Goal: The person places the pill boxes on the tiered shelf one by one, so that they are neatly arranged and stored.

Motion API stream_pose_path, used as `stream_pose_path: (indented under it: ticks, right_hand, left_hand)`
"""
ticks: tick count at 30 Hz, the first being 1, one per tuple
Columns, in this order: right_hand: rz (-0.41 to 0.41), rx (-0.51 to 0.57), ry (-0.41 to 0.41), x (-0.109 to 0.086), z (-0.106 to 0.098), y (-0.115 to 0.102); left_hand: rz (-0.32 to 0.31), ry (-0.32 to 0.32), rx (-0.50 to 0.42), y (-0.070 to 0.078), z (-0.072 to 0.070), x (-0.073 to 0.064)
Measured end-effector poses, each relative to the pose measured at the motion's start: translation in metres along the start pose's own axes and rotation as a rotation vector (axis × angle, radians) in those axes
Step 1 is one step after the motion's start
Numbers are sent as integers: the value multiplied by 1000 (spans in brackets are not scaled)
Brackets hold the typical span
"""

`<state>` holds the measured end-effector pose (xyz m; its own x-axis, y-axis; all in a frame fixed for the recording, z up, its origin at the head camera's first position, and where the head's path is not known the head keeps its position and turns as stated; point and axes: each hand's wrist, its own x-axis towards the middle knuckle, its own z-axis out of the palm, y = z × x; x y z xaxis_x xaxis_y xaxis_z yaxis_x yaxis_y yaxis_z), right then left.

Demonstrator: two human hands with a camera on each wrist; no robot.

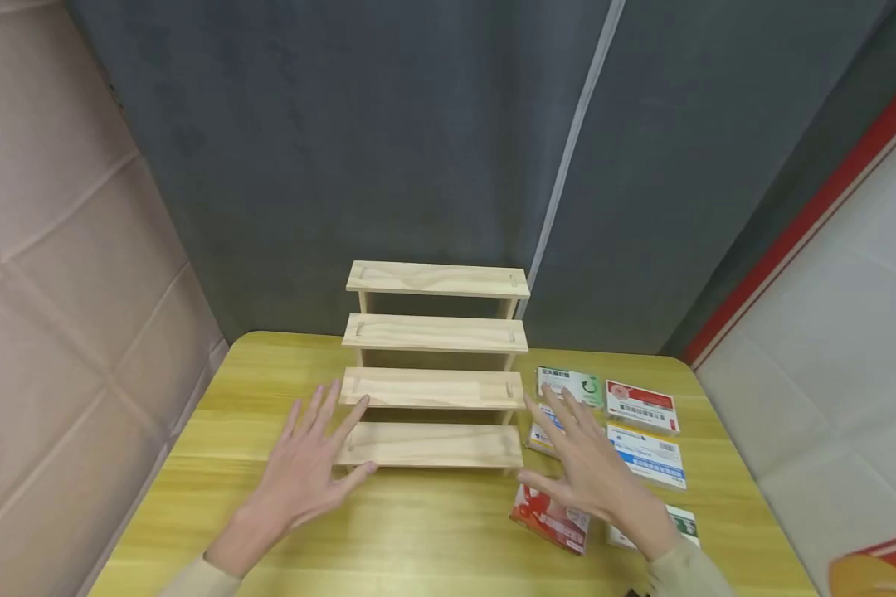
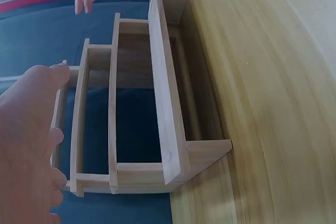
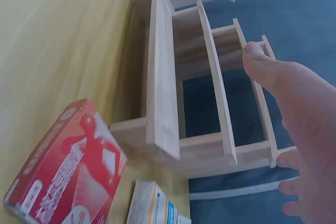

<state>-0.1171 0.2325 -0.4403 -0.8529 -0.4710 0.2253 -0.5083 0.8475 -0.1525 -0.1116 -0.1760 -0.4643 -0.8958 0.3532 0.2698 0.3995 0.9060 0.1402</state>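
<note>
A pale wooden stand with stepped shelves (image 1: 433, 445) stands at the middle of the table, its tiers bare. My left hand (image 1: 304, 471) is spread beside the lower left end of the stand, holding nothing. On the other side my right hand (image 1: 586, 456) is spread too, over several medicine boxes and partly hiding them. A red medicine box (image 1: 551, 522) lies just below the right hand's thumb; it shows large in the right wrist view (image 3: 71, 166). In the left wrist view the left hand (image 2: 29, 129) overlaps the stand's upper tiers.
To the right lie a green-and-white box (image 1: 570, 385), a red-and-white box (image 1: 642, 406), a blue-and-white box (image 1: 646, 456) and partly covered ones. A dark curtain (image 1: 358, 133) hangs behind the yellow wood table (image 1: 269, 373). Light panels rise at both sides.
</note>
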Motion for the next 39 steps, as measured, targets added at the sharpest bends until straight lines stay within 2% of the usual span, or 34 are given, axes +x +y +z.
stream_pose_path:
  ticks: [5,9,12,18,25,27,34,39]
  right_hand:
    - [21,10,11,-13,2,7]
    - [35,12,23,-22,1,10]
    - [49,15,25,-29,1,12]
    - [101,53,-5,-41,4,15]
    - [116,90,44,-53,20,18]
    - [114,99,61,-57,25,17]
    - [176,91,34,-70,37,12]
    - [173,109,51,-79,46,11]
  left_hand:
    - [-38,28,-8,-8,0,-4]
    - [-33,80,7,-13,2,-8]
    - [-36,87,-3,-16,6,-10]
    - [-105,34,-50,-21,11,-15]
    - [-168,6,-103,-27,20,-17]
    - [-184,-6,-122,-26,26,-19]
    - [-218,-40,-173,-19,42,-22]
    - [-231,-47,-205,-14,50,-22]
